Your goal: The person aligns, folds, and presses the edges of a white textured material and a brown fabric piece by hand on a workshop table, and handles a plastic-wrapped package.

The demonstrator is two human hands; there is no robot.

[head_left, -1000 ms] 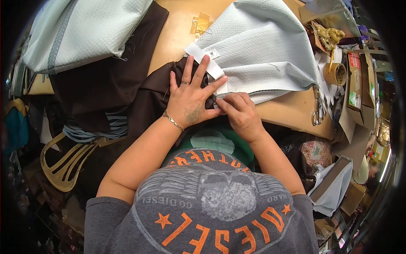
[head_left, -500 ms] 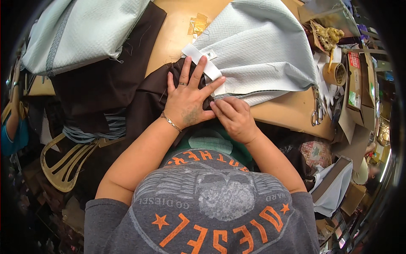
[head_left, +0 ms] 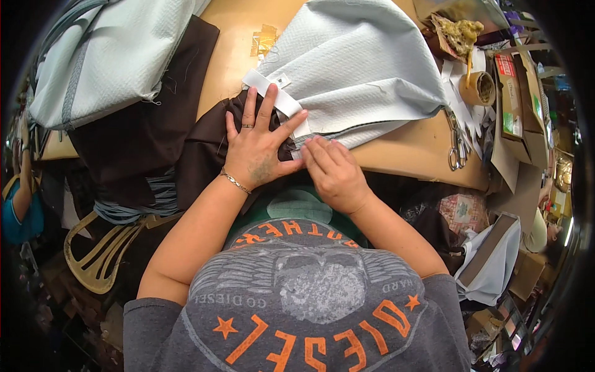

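My left hand (head_left: 260, 149) lies spread, fingers apart, on gathered dark brown fabric (head_left: 201, 139), fingertips over a white strip (head_left: 257, 80). The strip and a small white tag lie along the end of a large white textured fabric piece (head_left: 359, 62), which fans out to the right. Just right of my left thumb, my right hand (head_left: 331, 170) has its fingers pressed together on the grey-edged seam (head_left: 328, 135) of that piece, where it meets the brown fabric. My right thumb is mostly hidden.
Folded white fabric (head_left: 118, 62) lies at upper left. Right are scissors (head_left: 457, 146), a tape roll (head_left: 481, 88) and cardboard boxes (head_left: 514, 105). A plastic chair (head_left: 93, 260) stands lower left. Another person's arm (head_left: 23, 195) shows at far left, a person (head_left: 536, 232) at far right.
My right hand's fingers have straightened somewhat and lie closer along the seam. My left hand stays spread on the fabric. The whole view has shifted, putting the table further left in the picture.
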